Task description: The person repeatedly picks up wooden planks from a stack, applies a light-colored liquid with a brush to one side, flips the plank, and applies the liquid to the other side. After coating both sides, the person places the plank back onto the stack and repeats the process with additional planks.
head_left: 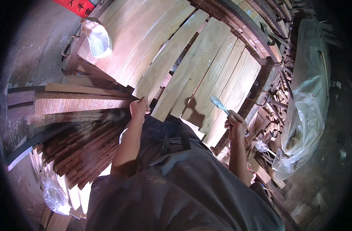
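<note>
Pale flat wooden board (166, 61), lying in the fanned row on the stack, is gripped at its near end by the left hand (139, 107); its long axis runs up and away to the right. A pale-bristled brush (219, 104) is clenched in the right hand (235, 125), just beside neighbouring boards. Fingertips under the board end are hidden.

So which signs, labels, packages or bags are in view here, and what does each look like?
Red rectangular sign with dark markings: top left edge, partly cut off.
Clear crumpled plastic bag: right, beside wood scraps.
Small clear plastic bag: lower left, by stacked wood strips.
</note>
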{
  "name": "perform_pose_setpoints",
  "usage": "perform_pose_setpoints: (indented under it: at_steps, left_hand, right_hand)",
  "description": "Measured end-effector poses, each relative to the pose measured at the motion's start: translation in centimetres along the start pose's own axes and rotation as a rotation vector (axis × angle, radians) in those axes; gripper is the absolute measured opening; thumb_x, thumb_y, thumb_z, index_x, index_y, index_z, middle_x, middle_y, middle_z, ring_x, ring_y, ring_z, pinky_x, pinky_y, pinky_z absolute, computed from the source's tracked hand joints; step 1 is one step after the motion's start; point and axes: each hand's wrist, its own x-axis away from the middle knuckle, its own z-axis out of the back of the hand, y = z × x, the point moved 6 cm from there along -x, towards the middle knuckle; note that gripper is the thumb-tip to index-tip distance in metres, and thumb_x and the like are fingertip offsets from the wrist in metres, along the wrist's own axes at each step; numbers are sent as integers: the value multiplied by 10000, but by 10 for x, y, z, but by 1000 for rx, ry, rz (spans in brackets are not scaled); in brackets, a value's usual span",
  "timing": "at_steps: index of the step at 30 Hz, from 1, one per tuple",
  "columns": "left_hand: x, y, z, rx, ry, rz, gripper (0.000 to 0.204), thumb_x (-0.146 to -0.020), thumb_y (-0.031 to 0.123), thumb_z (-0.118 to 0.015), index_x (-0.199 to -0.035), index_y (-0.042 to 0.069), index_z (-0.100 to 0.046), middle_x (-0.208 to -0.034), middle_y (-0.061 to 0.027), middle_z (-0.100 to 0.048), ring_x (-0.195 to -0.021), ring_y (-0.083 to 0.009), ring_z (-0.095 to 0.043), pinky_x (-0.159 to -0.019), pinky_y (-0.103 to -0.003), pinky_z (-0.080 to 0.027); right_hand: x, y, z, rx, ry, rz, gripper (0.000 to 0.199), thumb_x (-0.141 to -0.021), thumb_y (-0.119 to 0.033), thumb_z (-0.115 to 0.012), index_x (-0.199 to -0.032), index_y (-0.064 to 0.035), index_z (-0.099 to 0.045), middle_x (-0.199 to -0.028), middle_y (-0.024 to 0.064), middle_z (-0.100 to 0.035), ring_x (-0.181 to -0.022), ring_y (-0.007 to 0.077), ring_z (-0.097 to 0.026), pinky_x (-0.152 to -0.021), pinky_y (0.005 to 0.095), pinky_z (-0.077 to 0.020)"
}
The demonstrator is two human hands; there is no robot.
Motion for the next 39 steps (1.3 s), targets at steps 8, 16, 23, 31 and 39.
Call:
perform_pose_setpoints:
  at_steps: [8, 16, 23, 31, 39]
  left_hand:
    - [43, 108, -60, -723, 191, -967, 301, -759, 167, -741, -1025, 43, -677, -1108, -159, -595, -1161, -358, -500, -953, -452, -434]
    - [24, 157, -127, -1205, -33, -1382, 387, -737, 193, -728, -1115, 118, -695, -1504, -159, -321, -1417, -397, -219, -1108, -525, -290]
    - [5, 188, -174, -1257, -18, -1526, 258, -771, 150, -690, -1023, 122, -735, -1493, -136, -382, -1401, -411, -256, -1152, -543, -236]
    - [33, 130, -114, -800, 354, -1255, 485, -750, 165, -714, -1212, 59, -612, -1428, -199, -400, -1304, -417, -356, -1039, -538, -357]
    - [0, 6, -24, 356, 150, 41, 341, -858, 113, -694, -1077, -108, -555, -954, -153, -633, -663, -217, -660, -475, -301, -604]
  right_hand:
    - [12, 8, 14, -14, 57, -21, 244, -880, 3, -610, -1097, 104, -652, -737, 90, -623, -591, 159, -590, -516, 263, -455]
    - [20, 17, 53, -41, 113, -37, 266, -889, -13, -594, -1125, 100, -641, -740, 85, -625, -599, 157, -581, -543, 288, -463]
    - [25, 24, 93, -47, 195, -28, 264, -886, 5, -607, -1130, 97, -645, -796, 97, -646, -607, 169, -591, -536, 289, -473]
    - [24, 38, 109, -4, 230, -76, 281, -913, -129, -625, -1155, 10, -659, -786, 72, -623, -625, 136, -555, -504, 270, -456]
    - [-15, 8, 66, -142, -38, 47, 256, -907, 5, -576, -1143, 75, -645, -787, 68, -633, -625, 138, -574, -553, 283, -465]
